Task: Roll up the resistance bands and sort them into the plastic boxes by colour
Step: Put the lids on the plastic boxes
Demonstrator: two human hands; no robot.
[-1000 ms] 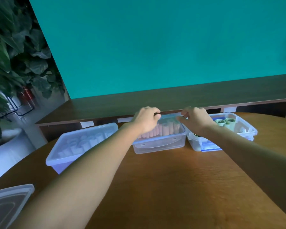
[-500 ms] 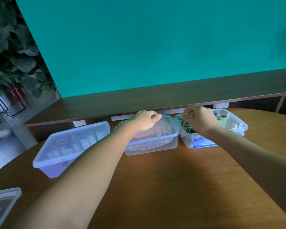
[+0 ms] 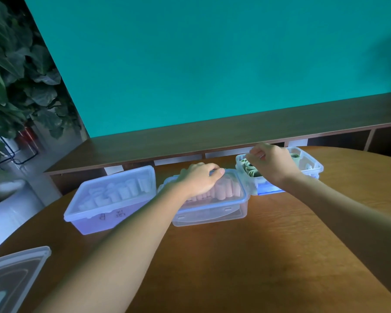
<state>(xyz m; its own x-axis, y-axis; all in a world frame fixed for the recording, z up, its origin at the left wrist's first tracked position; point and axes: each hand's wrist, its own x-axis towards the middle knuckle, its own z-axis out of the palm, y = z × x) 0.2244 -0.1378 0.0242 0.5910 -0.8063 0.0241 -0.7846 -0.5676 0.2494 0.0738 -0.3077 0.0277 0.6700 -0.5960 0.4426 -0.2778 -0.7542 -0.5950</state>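
Three clear plastic boxes stand in a row at the far side of the wooden table [image 3: 235,263]. The left box [image 3: 93,220] is lidded and holds white rolled bands. On the middle box [image 3: 212,213], which holds pink rolls, sits a lid, and my left hand [image 3: 200,181] rests flat on top of it. The right box [image 3: 312,164] has no lid and holds green rolls [image 3: 251,169]. My right hand [image 3: 272,162] hovers over this box's far left corner, fingers curled, with nothing visible in them.
A loose clear lid [image 3: 11,276] lies at the table's near left edge. A dark wooden sideboard [image 3: 212,136] runs behind the boxes under a teal wall. A large potted plant [image 3: 14,82] stands at the left.
My right hand has left the middle box's lid and moved right, over the green box. My left hand stays on the lid, now lying flatter.
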